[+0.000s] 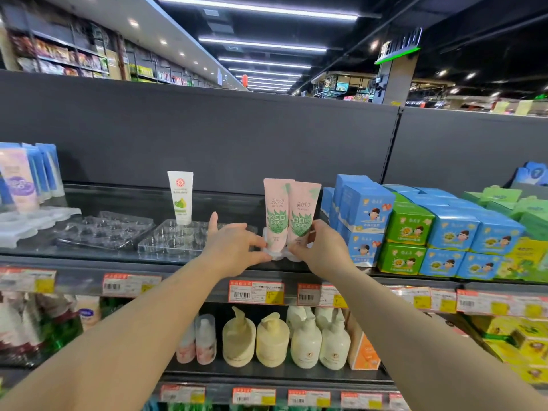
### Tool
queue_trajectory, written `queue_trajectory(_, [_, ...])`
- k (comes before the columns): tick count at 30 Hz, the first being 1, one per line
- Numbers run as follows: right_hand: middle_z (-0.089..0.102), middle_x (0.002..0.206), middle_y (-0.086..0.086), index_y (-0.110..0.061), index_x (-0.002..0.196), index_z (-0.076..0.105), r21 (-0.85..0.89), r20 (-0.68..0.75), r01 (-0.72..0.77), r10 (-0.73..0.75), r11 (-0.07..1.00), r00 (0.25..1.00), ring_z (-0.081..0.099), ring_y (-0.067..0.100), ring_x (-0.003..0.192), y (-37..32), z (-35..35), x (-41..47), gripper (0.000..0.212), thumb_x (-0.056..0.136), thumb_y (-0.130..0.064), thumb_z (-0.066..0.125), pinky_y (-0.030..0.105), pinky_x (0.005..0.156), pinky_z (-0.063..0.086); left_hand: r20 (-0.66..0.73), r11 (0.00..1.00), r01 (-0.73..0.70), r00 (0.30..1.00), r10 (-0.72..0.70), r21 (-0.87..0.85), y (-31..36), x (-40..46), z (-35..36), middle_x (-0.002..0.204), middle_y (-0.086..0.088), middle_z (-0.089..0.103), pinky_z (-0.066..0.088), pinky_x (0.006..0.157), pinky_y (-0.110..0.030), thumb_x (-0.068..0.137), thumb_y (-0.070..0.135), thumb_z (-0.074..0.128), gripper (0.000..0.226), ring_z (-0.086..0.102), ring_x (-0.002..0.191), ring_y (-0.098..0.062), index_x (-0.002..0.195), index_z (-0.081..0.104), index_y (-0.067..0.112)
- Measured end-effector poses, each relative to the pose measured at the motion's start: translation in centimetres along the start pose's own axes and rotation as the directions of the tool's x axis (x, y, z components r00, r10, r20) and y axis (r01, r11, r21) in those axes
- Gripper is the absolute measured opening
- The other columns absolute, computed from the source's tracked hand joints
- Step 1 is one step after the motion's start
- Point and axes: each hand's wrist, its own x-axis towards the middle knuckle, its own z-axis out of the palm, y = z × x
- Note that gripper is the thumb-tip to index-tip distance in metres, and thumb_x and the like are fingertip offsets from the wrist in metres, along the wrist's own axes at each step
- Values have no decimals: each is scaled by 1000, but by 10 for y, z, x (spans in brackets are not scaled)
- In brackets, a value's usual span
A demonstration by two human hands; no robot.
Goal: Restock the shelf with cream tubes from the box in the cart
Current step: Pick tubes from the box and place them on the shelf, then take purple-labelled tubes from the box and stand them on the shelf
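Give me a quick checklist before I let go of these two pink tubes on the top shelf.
1. Pink tubes standing cap-down in the clear tray: ok, both upright, labels facing out.
2. Left hand at the tray's left edge: ok, fingertips touching it.
3. Right hand steadying the right tube: ok, fingers round its base.
4. Tray fully on the top shelf: cannot tell, hands hide its front edge.
5. Room for more tubes: ok, the clear tray beside it holds only one white tube.
6. Blue boxes on the right clear of the tubes: ok, a gap shows.
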Motion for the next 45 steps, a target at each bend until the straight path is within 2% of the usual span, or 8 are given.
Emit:
queue_trajectory(5, [60,123,-6,-21,131,49,80,8,-10,10,997,1000,53,7,102,-2,0,-5,55,84,-35,73,21,71,43,0,1000,13,1000,-13,2,7,-5,-5,140,18,52,-12,115,-58,89,61,52,42,27,145,-14,127,58,43])
queue_trajectory(8, [56,132,-8,-22,141,41,188,-116,6,16,982,993,53,12,120,-5,-6,-22,68,83,-39,73,28,85,50,-76,998,36,996,-40,-54,5,-15,-13,141,14,53,-9,118,-55,88,62,53,50,29,144,-15,129,58,34])
queue_trajectory(11, [56,120,-10,-21,130,47,212,-322,105,-32,972,946,52,6,109,-19,-6,-50,50,87,-34,70,29,86,49,-198,995,29,979,-47,-93,-4,-34,-26,139,11,55,-4,119,-54,90,59,52,49,33,142,-16,128,60,30])
queue_trajectory(14, [58,111,-9,-20,121,54,168,-348,185,-118,968,930,52,7,103,-54,11,-76,35,90,-29,66,23,84,43,-297,992,15,954,-52,-125,-25,-66,-39,135,9,58,0,119,-53,92,55,52,43,37,140,-17,125,62,29])
queue_trajectory(22, [57,134,-1,-18,137,51,136,115,322,-338,937,934,51,16,122,-237,177,-168,43,97,-36,53,27,97,39,-271,971,237,937,-220,31,-204,-273,-92,146,11,48,4,120,-50,94,50,52,45,29,144,-18,136,53,33])
queue_trajectory(30, [36,154,5,-17,151,28,185,528,532,-541,826,655,33,25,140,-465,390,-305,64,97,-48,45,39,112,32,-100,705,664,742,-663,251,-402,-549,-169,163,9,12,5,120,-53,94,65,34,66,5,150,-25,152,21,38])
queue_trajectory(38, [30,155,3,-23,151,27,213,632,667,-621,714,463,21,29,144,-609,540,-387,63,97,-51,42,46,115,26,-95,421,875,452,-887,240,-530,-690,-197,164,6,9,3,120,-53,95,63,34,67,3,151,-27,153,18,33])
queue_trajectory(45, [27,158,1,-23,152,26,247,648,632,-610,735,457,21,28,145,-682,666,-354,64,97,-50,45,48,115,25,-170,332,918,371,-913,218,-663,-717,-190,164,4,4,4,121,-49,96,60,37,70,3,151,-27,155,14,30])
